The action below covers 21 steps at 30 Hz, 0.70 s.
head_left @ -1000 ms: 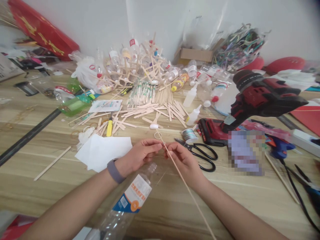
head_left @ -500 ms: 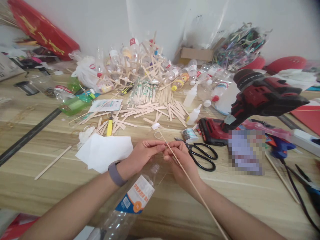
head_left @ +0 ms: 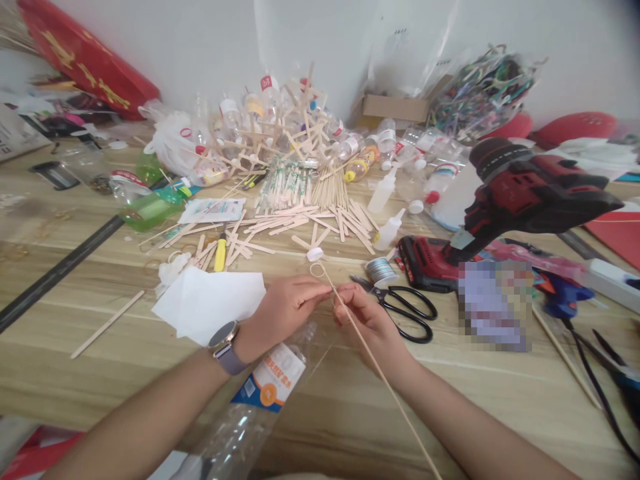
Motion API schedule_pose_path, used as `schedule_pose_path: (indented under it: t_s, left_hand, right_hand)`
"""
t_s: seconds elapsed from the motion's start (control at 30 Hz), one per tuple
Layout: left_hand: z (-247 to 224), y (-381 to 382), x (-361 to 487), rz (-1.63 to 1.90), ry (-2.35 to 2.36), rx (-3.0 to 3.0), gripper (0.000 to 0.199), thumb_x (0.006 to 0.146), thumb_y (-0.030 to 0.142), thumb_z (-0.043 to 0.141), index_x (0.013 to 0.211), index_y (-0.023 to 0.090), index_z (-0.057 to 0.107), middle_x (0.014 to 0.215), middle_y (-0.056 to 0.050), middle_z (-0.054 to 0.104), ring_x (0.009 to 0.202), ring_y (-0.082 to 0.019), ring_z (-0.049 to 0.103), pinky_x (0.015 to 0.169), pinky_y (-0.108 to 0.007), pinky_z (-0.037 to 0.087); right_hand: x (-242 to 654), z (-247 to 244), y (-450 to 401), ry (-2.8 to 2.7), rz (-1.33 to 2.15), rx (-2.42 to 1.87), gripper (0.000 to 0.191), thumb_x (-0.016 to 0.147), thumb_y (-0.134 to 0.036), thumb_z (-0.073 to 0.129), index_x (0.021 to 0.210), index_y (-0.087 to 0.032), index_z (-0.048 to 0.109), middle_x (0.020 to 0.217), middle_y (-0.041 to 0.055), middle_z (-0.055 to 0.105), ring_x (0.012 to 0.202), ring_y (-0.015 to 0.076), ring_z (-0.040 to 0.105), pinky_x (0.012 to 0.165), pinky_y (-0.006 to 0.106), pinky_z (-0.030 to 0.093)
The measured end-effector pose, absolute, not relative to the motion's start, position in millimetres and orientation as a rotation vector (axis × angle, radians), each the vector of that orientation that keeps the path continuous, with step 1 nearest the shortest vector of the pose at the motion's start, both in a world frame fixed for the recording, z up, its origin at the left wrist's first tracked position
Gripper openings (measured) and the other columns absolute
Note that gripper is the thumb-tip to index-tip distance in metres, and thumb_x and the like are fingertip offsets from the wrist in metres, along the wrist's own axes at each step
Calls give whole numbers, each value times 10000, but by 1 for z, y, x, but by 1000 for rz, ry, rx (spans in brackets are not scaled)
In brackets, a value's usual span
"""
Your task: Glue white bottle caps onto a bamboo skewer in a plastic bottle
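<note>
Thin wooden stick (head_left: 383, 377), smooth + pale, runs diag. from the bottom edge up to the hands over mid desk (head_left: 115, 387); a thin round loop (head_left: 317, 269) sits at its far tip, can't tell if attached. R hand (head_left: 367, 323) has fingertips pinched on the stick nr its upper end. L hand (head_left: 283, 308), smartwatch on wrist, is curled w/ fingertips up against the same spot; can't tell if it grips too. Hands v. close, fingertips abt meeting.

Under L forearm: clear ribbed plastic bottle (head_left: 235, 430), tilted, white/blue/orange label. Beyond: flat round-ended craft sticks (head_left: 285, 220) in a loose heap, white plastic cap (head_left: 315, 254), flat paper sheets (head_left: 210, 300), wire spool (head_left: 381, 271) next to black-handled scissors (head_left: 407, 313).

Containers: two translucent squeeze bottles (head_left: 384, 191) w/ pointed nozzles, contents unclear; green plastic bottle (head_left: 153, 208) on its side; clear jar (head_left: 87, 167) w/ small dark bits at bottom; clear bag (head_left: 485, 93) stuffed w/ tangled multicol. strips; open cardboard box (head_left: 393, 108), inside hidden.
</note>
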State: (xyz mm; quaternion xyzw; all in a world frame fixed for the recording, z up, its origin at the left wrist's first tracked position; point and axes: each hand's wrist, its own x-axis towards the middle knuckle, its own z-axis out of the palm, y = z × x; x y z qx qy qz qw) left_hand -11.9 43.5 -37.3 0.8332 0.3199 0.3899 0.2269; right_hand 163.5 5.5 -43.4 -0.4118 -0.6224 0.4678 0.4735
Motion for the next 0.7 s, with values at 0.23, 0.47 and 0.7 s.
schedule_pose_path:
  t_s: [0.23,0.47,0.7]
  left_hand:
    - [-37,42,-15,923,925,2572,252,945,206,426,1021,182,665,931,-62,708,858,-147,649,746,-241,490]
    - [-36,41,-14,788,1054,2642,287,954,260,393,948,183,670,840,-49,686,735,-143,608,650,-243,428]
    - [-32,37,-12,861,1079,2700,275,946,250,412,903,169,671,817,-54,694,675,-137,597,585,-243,364]
  right_hand:
    - [165,-39,6,-1505,1287,-988,300,871,-463,557,716,-207,534,714,-7,477,660,138,445,623,267,380]
    - [169,-31,11,-1408,1324,-1247,363,838,-531,553,704,-195,525,613,-39,434,563,114,374,528,255,306]
    - [167,-34,11,-1353,1578,-1182,446,711,-583,678,654,-196,463,568,-80,345,499,73,252,458,233,189]
